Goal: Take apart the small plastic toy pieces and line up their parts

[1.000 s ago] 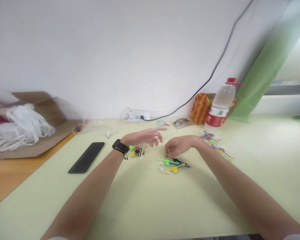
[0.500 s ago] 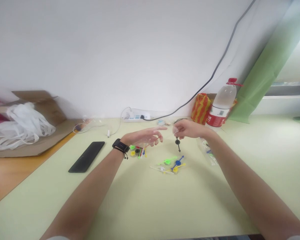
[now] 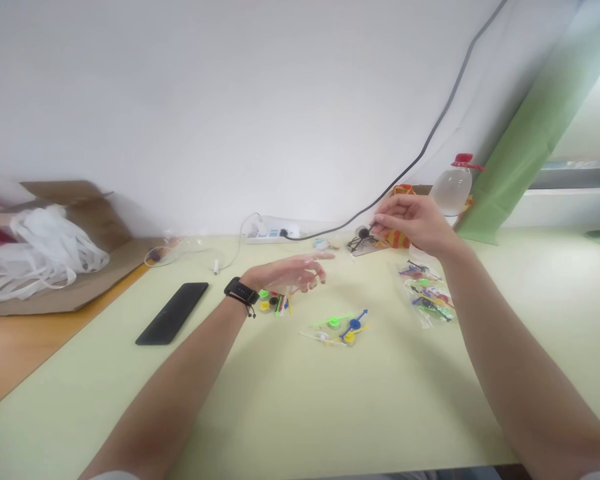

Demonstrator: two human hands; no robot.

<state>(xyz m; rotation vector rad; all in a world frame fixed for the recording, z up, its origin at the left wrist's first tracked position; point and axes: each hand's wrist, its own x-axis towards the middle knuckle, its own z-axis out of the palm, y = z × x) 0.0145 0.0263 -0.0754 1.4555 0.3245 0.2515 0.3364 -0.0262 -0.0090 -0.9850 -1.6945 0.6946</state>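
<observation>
My right hand (image 3: 407, 223) is raised near the back of the table, its fingertips pinched on a black arrow spinner (image 3: 363, 233). Dark thin items behind the spinner partly blend with it. My left hand (image 3: 295, 272) hovers with its fingers loosely stretched and apart; shiny clear film shows by the palm, and I cannot tell whether it is held. Under that hand is a cluster of coloured spinners (image 3: 265, 305), partly hidden. In front lie a green spinner (image 3: 334, 323), a blue spinner (image 3: 355, 325), a yellow spinner (image 3: 349, 338) and a white spinner (image 3: 323, 337).
Clear bags of coloured spinners (image 3: 433, 300) lie beside my right forearm. A large bottle (image 3: 453, 190) and a striped bag (image 3: 397, 239) stand behind my right hand. A black phone (image 3: 173, 313) lies left, a power strip (image 3: 270, 231) along the wall, cardboard (image 3: 85, 280) far left.
My right hand has moved up, back and to the right with the black spinner, uncovering the bagged spinners. My left hand has stayed in place.
</observation>
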